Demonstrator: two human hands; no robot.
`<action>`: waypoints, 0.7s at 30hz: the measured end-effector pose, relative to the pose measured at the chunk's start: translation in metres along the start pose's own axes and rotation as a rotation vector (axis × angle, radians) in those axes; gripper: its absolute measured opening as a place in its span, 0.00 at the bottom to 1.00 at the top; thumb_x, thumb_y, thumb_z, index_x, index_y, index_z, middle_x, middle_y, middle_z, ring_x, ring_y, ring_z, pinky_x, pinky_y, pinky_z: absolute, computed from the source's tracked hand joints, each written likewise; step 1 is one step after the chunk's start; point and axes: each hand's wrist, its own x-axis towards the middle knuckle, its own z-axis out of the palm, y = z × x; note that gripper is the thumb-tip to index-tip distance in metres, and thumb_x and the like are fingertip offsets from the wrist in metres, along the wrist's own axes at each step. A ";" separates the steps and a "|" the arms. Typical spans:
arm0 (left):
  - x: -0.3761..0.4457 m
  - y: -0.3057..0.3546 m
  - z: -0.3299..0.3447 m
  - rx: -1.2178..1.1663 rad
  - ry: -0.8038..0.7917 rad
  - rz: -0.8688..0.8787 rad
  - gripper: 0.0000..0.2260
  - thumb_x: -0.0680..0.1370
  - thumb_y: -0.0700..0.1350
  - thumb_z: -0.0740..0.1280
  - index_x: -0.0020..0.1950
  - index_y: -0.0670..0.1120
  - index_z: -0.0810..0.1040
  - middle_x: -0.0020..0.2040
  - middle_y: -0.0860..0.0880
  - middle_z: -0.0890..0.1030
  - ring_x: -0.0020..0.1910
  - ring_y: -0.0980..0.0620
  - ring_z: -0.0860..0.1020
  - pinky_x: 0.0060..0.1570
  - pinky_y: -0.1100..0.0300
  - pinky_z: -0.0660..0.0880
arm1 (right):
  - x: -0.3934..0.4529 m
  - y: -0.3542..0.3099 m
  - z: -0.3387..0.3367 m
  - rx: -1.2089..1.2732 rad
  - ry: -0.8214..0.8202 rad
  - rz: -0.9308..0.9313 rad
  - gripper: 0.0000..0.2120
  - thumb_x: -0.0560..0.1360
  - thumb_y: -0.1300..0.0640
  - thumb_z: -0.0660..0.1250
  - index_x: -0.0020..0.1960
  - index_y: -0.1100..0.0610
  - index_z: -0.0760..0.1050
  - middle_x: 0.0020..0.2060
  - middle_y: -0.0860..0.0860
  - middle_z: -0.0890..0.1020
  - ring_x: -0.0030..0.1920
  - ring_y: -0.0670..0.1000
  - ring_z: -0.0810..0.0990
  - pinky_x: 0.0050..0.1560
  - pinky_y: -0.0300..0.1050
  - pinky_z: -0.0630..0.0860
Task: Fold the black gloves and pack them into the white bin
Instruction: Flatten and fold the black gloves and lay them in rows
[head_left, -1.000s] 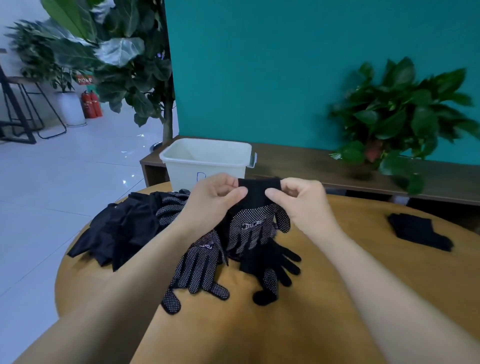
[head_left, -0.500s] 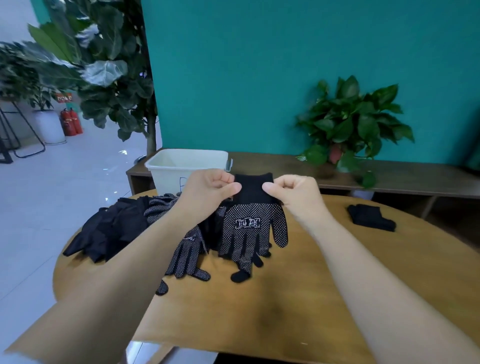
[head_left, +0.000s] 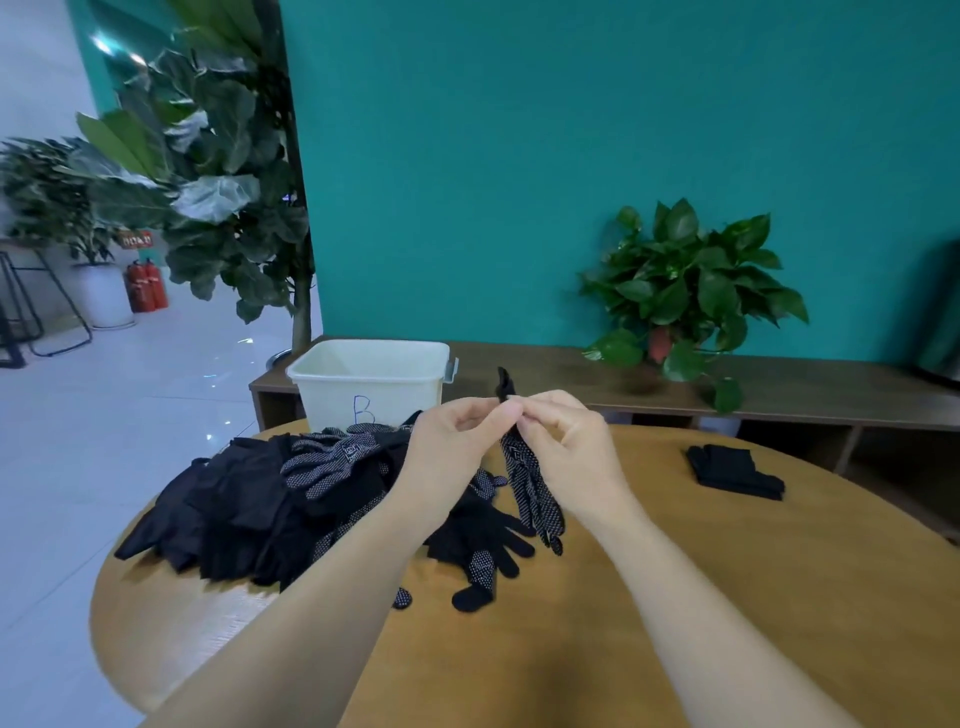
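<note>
1. While your left hand and right hand are together, both pinching the cuff of one dotted glove that hangs edge-on above the table, your hold looks thin; if either pinch slackens, the glove may twist or drop before you fold it.
2. Its dangling fingertips hang close over a loose glove lying below, so laying it down there risks tangling the two.
3. Your white bin stands behind the glove pile; reaching over could drag gloves along.
4. Well apart to your right lies a black bundle. A potted plant sits on the bench beyond.
</note>
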 end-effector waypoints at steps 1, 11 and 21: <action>0.001 0.000 0.002 -0.028 0.012 -0.009 0.09 0.75 0.53 0.73 0.49 0.49 0.85 0.46 0.50 0.86 0.50 0.51 0.83 0.60 0.52 0.77 | 0.001 0.002 -0.002 -0.015 -0.029 -0.023 0.14 0.78 0.68 0.62 0.54 0.56 0.84 0.48 0.48 0.80 0.54 0.48 0.77 0.57 0.43 0.73; 0.001 -0.004 0.004 -0.333 -0.174 -0.137 0.06 0.75 0.44 0.70 0.40 0.45 0.84 0.48 0.37 0.83 0.50 0.39 0.80 0.60 0.42 0.74 | -0.001 0.014 -0.042 0.243 0.007 0.285 0.15 0.74 0.56 0.72 0.60 0.54 0.78 0.53 0.45 0.83 0.54 0.40 0.79 0.53 0.30 0.73; 0.009 -0.019 0.024 -0.066 -0.065 -0.137 0.04 0.72 0.40 0.75 0.38 0.45 0.84 0.39 0.46 0.86 0.39 0.51 0.82 0.48 0.56 0.80 | -0.008 0.039 -0.066 0.356 -0.069 0.337 0.08 0.74 0.62 0.72 0.41 0.69 0.79 0.37 0.55 0.84 0.37 0.48 0.81 0.41 0.39 0.77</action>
